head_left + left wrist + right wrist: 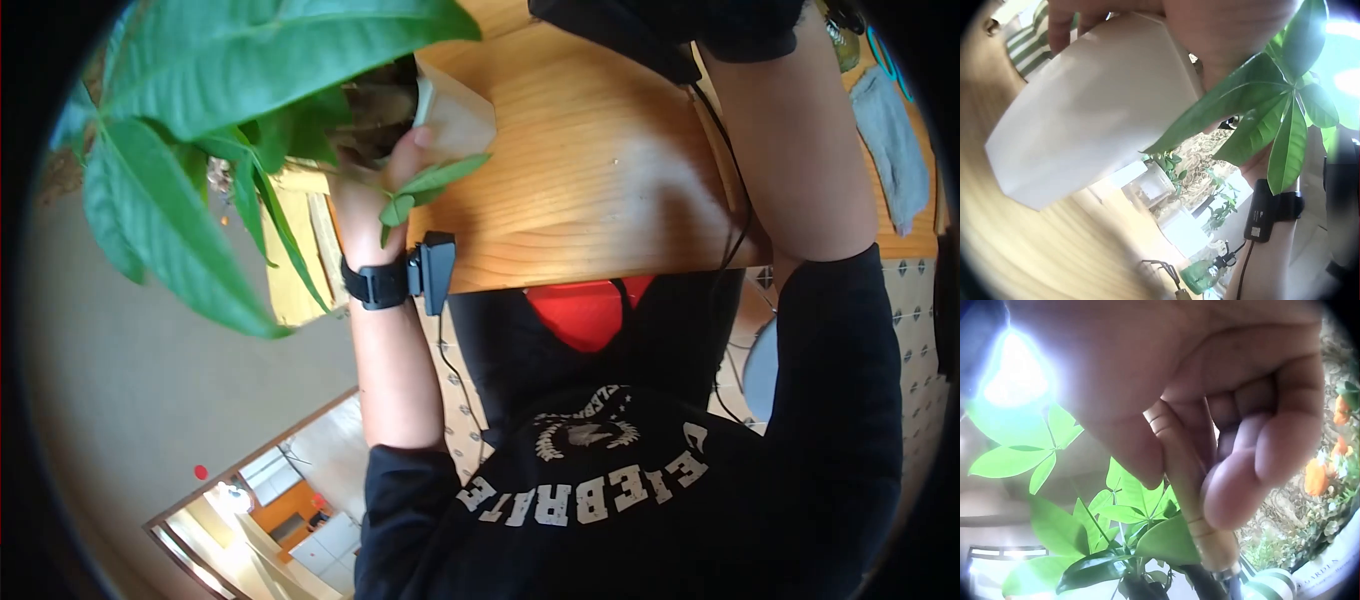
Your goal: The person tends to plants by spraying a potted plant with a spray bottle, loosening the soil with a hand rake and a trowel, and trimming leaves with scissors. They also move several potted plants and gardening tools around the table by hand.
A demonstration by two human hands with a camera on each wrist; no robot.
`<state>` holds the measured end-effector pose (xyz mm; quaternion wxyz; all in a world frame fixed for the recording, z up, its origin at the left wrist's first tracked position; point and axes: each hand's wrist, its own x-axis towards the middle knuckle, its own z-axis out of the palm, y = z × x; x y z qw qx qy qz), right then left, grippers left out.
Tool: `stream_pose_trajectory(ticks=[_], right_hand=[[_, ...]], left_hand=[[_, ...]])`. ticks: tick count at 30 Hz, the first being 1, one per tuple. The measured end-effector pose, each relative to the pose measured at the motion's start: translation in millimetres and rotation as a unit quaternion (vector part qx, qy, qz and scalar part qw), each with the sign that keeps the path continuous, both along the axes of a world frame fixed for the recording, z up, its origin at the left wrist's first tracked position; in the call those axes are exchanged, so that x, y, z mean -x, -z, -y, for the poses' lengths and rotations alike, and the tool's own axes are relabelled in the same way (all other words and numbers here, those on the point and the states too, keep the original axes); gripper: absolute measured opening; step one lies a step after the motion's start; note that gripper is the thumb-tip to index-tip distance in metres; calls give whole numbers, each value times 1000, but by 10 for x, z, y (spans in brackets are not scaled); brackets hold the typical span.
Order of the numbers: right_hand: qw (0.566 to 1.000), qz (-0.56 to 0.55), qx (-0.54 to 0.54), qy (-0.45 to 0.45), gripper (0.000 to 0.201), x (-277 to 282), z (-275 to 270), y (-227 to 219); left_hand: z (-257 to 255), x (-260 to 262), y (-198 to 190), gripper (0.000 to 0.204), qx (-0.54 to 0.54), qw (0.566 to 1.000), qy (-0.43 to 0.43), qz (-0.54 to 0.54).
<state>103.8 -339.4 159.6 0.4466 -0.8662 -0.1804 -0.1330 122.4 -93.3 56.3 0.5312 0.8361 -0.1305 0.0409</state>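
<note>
A white pot [455,110] holding a leafy green plant [170,180] is at the upper left of the head view. My left hand [375,190] grips the pot near its soil, thumb on the wall. In the left wrist view the white pot [1097,106] is tilted over the wood, with my left hand [1229,31] at its upper edge. My right hand [1235,419] holds a wooden handle [1185,475] between thumb and curled fingers in the right wrist view; a metal part shows at its lower end, beside the plant's leaves [1116,519]. The head view cuts off my right hand.
The wooden table [580,170] extends below the pot. A grey cloth [890,150] lies at its right side. Smaller potted plants [1154,184] and a green spray bottle [1199,275] stand beyond the pot. Orange flowers [1316,477] show at the right. A black cable [735,160] hangs along my right arm.
</note>
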Motion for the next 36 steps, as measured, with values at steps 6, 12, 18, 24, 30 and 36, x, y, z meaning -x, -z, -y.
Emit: stream_pose_trajectory(ticks=[6,12,18,24,30,36], right_hand=[[992,-119,-35,35,27,-81,-87,-203],[995,-20,-64,-72,25,-228,69,-6],[995,31,-78,-53,21,-111,34,-18],[994,-52,-47,-80,21,-127,81,-137],[993,-47,-54,-88,22,-126,89,-135],[987,-162,12,15,22,-81,-68,-412]], left_hand=[[-85,20,32,37,49,997,46,-41],[-83,-19,67,41,57,997,48,-21],[-138,-151,217,59,20,997,60,43],[-172,-139,221,78,-7,996,65,53],[-199,-163,274,91,-4,996,58,62],[-238,-185,298,83,8,997,52,50]])
